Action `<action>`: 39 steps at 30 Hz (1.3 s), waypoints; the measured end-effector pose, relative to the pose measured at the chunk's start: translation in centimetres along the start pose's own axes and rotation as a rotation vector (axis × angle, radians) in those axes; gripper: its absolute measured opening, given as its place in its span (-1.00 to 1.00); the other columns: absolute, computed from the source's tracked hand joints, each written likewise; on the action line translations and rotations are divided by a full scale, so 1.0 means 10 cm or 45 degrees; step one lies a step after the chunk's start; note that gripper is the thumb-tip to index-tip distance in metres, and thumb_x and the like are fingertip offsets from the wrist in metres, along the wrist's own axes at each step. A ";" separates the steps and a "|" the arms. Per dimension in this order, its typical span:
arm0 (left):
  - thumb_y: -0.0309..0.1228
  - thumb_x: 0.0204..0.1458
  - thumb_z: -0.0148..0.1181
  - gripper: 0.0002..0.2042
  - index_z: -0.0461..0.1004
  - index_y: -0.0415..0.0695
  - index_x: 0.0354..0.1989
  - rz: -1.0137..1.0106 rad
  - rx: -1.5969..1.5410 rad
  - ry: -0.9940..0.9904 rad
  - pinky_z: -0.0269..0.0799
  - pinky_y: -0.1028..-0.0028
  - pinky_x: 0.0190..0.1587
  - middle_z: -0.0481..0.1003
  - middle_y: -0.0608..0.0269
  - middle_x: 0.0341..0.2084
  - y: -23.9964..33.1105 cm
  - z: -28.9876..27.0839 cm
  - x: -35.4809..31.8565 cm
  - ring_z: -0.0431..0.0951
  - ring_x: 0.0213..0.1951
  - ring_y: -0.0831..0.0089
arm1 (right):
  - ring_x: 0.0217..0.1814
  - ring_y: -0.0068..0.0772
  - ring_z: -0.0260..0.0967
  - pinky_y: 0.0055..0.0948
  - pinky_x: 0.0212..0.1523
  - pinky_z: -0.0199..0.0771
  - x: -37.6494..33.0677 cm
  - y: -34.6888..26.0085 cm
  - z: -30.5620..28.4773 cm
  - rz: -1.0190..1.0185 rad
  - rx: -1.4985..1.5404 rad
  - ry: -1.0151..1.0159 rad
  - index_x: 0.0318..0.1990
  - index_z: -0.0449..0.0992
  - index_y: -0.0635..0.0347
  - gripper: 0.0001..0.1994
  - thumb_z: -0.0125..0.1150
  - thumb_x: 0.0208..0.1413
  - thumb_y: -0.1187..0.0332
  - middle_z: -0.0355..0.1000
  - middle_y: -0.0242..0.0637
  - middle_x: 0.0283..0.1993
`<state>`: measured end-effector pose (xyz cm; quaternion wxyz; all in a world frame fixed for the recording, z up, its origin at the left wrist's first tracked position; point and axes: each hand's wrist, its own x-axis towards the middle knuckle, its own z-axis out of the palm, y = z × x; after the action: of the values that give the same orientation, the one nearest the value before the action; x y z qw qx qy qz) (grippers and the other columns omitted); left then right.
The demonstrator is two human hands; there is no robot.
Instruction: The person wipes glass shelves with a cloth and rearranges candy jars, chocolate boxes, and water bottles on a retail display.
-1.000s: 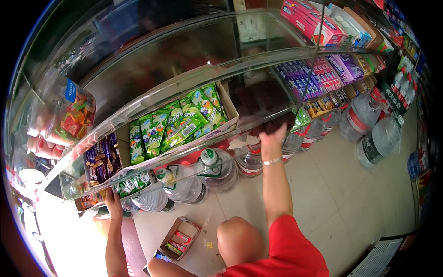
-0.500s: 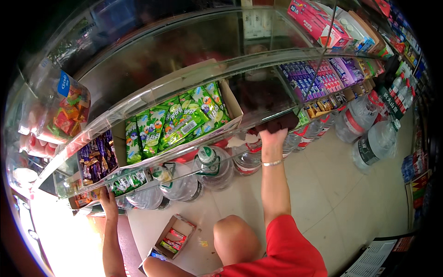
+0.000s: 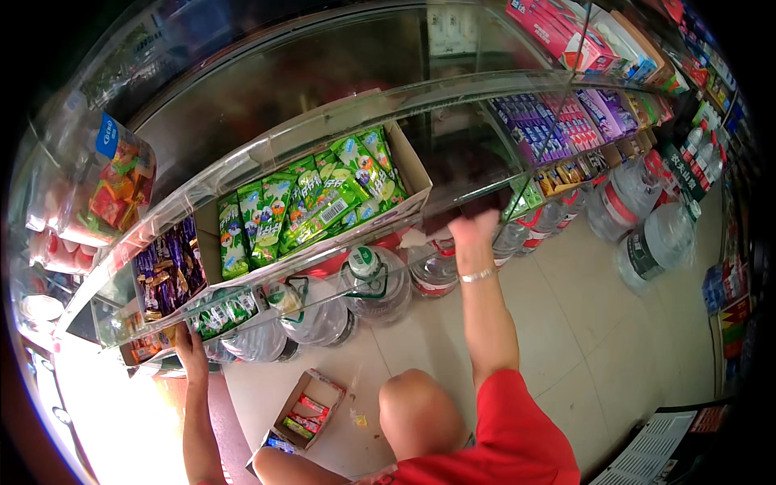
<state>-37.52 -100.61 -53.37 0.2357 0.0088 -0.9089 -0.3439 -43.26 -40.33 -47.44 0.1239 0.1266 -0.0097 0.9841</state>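
Observation:
My right hand (image 3: 475, 228) is closed on a dark maroon cloth (image 3: 491, 200) at the front of a bare stretch of the glass shelf (image 3: 453, 162). Part of the cloth lies behind the fingers and the glass. Low on the left, my left hand (image 3: 191, 356) grips the lower shelf edge, beside orange packets (image 3: 147, 346) and green-and-white packets (image 3: 226, 314); its fingertips are partly hidden. Between the hands, an open carton (image 3: 414, 174) of green candy bags (image 3: 315, 198) sits on the upper shelf, with purple-wrapped sweets (image 3: 168, 271) to its left.
Large water bottles (image 3: 380, 295) line the floor beneath the shelves, with more (image 3: 659, 250) at right. A small open box (image 3: 330, 390) of red and green packs lies near my knees. A clear candy jar (image 3: 121, 190) stands left; purple and pink packs (image 3: 533, 125) fill the right shelf.
My right hand and the cloth have shifted slightly nearer along the shelf front, and the right hand is blurred. My left hand stays at the shelf edge. The view has tilted a little.

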 end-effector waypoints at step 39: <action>-0.50 0.11 -0.12 -0.57 0.26 -0.46 0.15 0.118 0.089 -0.005 0.29 0.37 0.09 0.43 -0.20 0.01 0.34 0.03 0.01 0.46 0.01 0.10 | 0.21 -0.19 0.24 -0.20 0.25 0.25 0.12 1.28 -0.06 0.346 0.088 0.748 0.13 0.36 0.20 -0.58 -0.19 0.30 0.12 0.32 -0.17 0.21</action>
<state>-37.21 -97.89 -51.41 0.2493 -0.0257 -0.9202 -0.3007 -47.70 -52.37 -47.56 -0.0154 -0.1610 0.0430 0.9859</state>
